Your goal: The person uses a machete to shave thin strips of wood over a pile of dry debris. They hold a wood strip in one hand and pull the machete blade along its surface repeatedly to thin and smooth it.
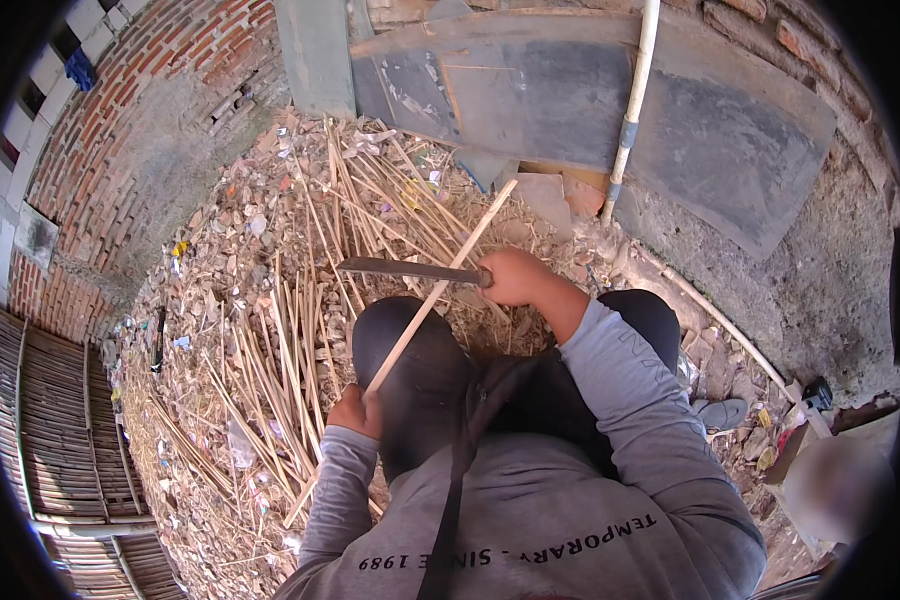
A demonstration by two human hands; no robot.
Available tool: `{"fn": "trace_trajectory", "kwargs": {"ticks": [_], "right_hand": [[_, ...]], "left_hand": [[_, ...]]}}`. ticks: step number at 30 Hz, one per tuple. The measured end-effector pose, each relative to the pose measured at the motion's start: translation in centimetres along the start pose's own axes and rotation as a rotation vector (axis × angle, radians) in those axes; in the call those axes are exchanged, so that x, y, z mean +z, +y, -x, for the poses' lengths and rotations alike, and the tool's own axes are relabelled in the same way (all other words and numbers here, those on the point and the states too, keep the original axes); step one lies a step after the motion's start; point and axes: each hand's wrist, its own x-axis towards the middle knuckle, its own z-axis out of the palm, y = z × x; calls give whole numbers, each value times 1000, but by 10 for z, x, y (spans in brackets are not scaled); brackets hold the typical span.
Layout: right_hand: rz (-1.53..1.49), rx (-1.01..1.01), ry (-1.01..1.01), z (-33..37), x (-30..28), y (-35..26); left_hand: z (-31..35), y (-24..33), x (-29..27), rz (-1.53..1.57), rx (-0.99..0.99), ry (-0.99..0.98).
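Observation:
My left hand (356,412) is closed round the lower end of a long pale bamboo strip (410,334), which slants up and away to the right over my knee. In my right hand (518,278) is the handle of a machete (407,269). Its dark blade points left and crosses the strip a little above the strip's middle, seemingly lying against it. Several split bamboo strips (295,350) lie in a loose bundle on the ground to my left. Another pile of bamboo strips (362,205) lies ahead, beyond the blade.
Rubble and shavings (255,215) cover the ground. A dark sheet panel (560,100) leans on the wall ahead, with a white pipe (635,100) standing before it. At far left are a brick wall (160,90) and a bamboo slat panel (55,420). A sandal (722,413) lies at right.

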Motion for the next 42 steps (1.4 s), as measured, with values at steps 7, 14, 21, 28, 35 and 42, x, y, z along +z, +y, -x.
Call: {"fn": "trace_trajectory", "kwargs": {"ticks": [7, 14, 21, 28, 35, 42], "right_hand": [[43, 7, -19, -3, 4, 5], [28, 12, -28, -3, 6, 6], [29, 14, -45, -4, 6, 6], [26, 28, -46, -5, 7, 7], [30, 37, -66, -3, 2, 3], [125, -20, 35, -1, -17, 5]], "left_hand": [[1, 0, 1, 0, -10, 2], [1, -1, 1, -5, 4, 1], [1, -2, 2, -10, -1, 4], [1, 0, 1, -6, -18, -4], [1, 0, 0, 9, -25, -3], [0, -1, 1, 33, -16, 0]]}}
